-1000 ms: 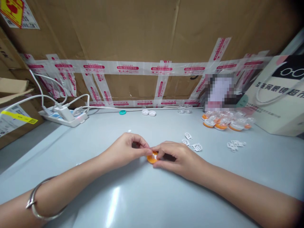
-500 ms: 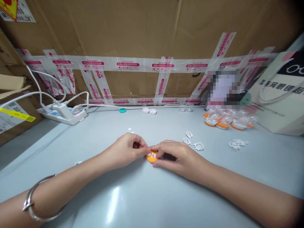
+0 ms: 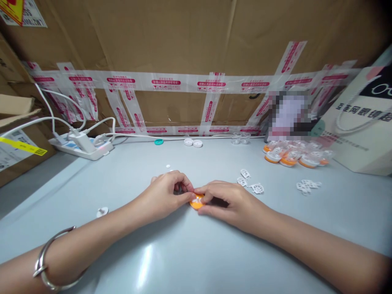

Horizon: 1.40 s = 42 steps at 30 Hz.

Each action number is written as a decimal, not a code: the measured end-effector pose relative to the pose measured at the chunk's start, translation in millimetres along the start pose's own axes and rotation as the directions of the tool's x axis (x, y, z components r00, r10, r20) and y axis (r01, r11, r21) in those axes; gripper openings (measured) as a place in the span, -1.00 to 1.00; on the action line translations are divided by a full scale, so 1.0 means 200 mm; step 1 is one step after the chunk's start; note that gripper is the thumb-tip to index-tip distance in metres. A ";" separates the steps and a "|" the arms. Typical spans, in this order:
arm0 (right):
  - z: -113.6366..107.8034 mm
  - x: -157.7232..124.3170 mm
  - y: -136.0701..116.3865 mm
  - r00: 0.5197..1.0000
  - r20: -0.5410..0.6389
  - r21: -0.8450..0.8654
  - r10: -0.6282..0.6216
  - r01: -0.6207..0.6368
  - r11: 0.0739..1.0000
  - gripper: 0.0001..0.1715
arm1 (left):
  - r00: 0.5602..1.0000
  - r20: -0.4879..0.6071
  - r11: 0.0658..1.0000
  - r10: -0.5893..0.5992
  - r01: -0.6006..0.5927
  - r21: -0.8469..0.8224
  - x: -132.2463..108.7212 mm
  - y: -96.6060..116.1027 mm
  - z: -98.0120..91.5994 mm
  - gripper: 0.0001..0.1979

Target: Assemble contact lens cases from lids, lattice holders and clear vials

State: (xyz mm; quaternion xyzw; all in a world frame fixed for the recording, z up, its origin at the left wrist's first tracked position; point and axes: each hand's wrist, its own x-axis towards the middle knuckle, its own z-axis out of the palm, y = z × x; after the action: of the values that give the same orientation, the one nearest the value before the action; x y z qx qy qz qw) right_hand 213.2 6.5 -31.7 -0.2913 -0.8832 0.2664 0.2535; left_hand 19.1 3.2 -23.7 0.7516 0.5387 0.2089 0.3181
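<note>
In the middle of the table, my right hand curls its thumb and fingers around an orange round base and grips it by the right side. Small white parts sit on top of that base. My left hand has its thumb and index finger pinched together at the base's left edge; whatever lies between those fingertips is hidden. Just right of my right hand lie several white spoked plastic pieces. A white disc with a peg rests beside my left forearm.
At the back right stand several orange-and-white pieces with clear domes, near a paper bag. More white pieces lie at right. A teal ring, white caps and clear cups line the back. A power strip sits left.
My left hand's fingertips have shifted slightly over the orange base. My left forearm has moved a little, so more of the white disc with a peg shows. My right hand keeps its grip.
</note>
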 end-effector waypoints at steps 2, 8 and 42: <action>0.00 0.00 0.00 0.999 0.002 0.012 0.049 -0.049 0.999 -0.90 | 1.000 0.006 1.000 0.021 -0.021 -0.019 -0.01 0.00 -0.01 -0.85; -0.01 -0.02 0.00 0.993 0.015 0.186 0.118 -0.119 0.975 -0.68 | 0.973 0.037 0.970 0.230 -0.232 0.069 -0.07 0.00 -0.07 -0.87; 0.01 0.00 0.00 0.985 -0.010 0.148 0.169 -0.166 0.975 -0.74 | 0.789 -0.039 0.695 0.613 -0.515 0.501 -0.09 -0.05 -0.02 -0.86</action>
State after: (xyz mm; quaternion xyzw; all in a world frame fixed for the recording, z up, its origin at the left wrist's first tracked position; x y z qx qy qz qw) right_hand 211.4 6.6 -33.5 -0.3484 -0.8305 0.3476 0.2607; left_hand 3.9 -11.7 -26.7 0.9086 0.3437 0.2370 -0.0085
